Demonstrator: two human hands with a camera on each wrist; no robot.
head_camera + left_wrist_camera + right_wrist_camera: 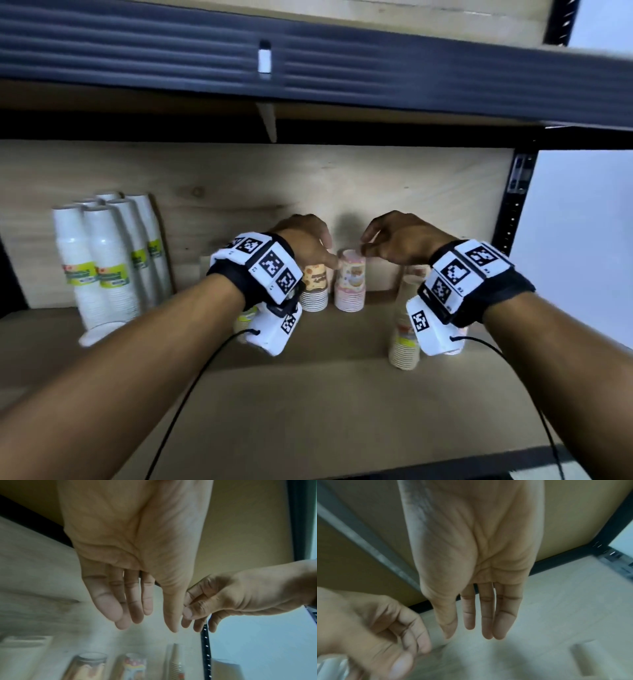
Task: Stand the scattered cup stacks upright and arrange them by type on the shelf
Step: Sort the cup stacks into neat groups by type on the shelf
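Note:
A pink patterned cup stack (350, 284) stands upright at the back of the wooden shelf (308, 394). An orange patterned stack (314, 284) stands just left of it. My left hand (325, 246) hovers at the pink stack's top from the left, its thumb close to the rim. My right hand (368, 243) hovers at the top from the right. The wrist views show both palms bare, with the left hand (150, 616) and the right hand (471, 628) holding nothing. A tall tan stack (406, 325) stands nearer, below my right wrist. Both patterned stacks (135, 666) show blurred in the left wrist view.
Several tall white cup stacks (102, 257) with green labels stand grouped at the left. A labelled stack (245, 318) is partly hidden behind my left wrist camera. The upper shelf beam (308, 75) hangs low overhead, and a black upright post (517, 205) bounds the right side.

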